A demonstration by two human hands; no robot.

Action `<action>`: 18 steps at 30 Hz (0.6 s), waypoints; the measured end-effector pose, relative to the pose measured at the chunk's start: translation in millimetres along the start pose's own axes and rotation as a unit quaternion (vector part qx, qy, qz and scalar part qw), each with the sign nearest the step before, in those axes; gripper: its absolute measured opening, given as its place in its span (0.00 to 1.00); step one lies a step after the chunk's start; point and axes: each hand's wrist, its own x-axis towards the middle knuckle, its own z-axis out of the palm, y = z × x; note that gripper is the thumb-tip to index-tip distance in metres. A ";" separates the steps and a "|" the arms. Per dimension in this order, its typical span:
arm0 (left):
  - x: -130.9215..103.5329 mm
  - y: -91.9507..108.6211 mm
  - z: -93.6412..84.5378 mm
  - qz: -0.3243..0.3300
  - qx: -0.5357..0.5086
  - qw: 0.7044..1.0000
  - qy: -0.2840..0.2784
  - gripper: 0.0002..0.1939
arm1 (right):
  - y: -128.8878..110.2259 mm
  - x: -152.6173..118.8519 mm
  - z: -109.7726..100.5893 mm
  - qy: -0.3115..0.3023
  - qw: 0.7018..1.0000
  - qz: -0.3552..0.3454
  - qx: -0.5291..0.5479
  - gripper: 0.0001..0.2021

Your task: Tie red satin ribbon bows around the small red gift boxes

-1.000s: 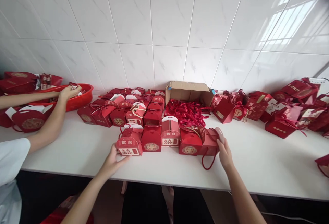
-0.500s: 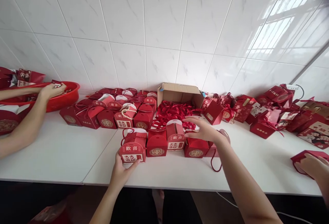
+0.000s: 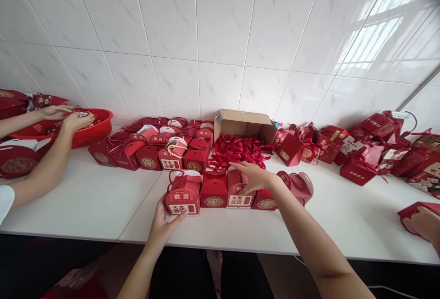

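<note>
My left hand (image 3: 164, 222) grips the lower left corner of a red gift box (image 3: 183, 197) with a white front panel and a twisted cord handle. That box stands at the left end of a short row at the table's front. Fingers spread, my right hand (image 3: 257, 177) is over a similar gift box (image 3: 239, 199) in the row's middle; whether it touches is hard to tell. Between those two stands a plain red gift box (image 3: 213, 194) with a gold emblem. Another gold-emblem box (image 3: 265, 199) and a paler box (image 3: 301, 188) are on the right, partly behind my right arm.
Behind the row, red ribbons (image 3: 237, 150) spill from a cardboard carton (image 3: 245, 116). Several finished-looking gift boxes (image 3: 149, 158) stand left of it; more red boxes (image 3: 357, 171) lie right. Co-workers' hands (image 3: 77, 120) are at a red basin (image 3: 109, 115), and another hand (image 3: 424, 223) holds a box.
My right hand has moved left, from above the fourth box to the third. My left hand stays on its box. The left co-worker's two hands have come together above the basin.
</note>
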 end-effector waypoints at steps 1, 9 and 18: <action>2.0 1.5 -1.3 -0.008 -0.008 1.000 -0.005 0.46 | -0.5 -2.2 2.2 0.011 1.000 -0.001 -0.012 0.56; 20.0 10.7 7.3 -0.040 0.005 0.998 -0.050 0.39 | -6.9 -69.7 24.5 0.250 0.945 -0.078 0.196 0.38; 40.9 7.3 28.2 -0.015 0.020 0.994 -0.105 0.35 | 36.8 -154.7 64.5 0.284 0.878 -0.035 0.384 0.17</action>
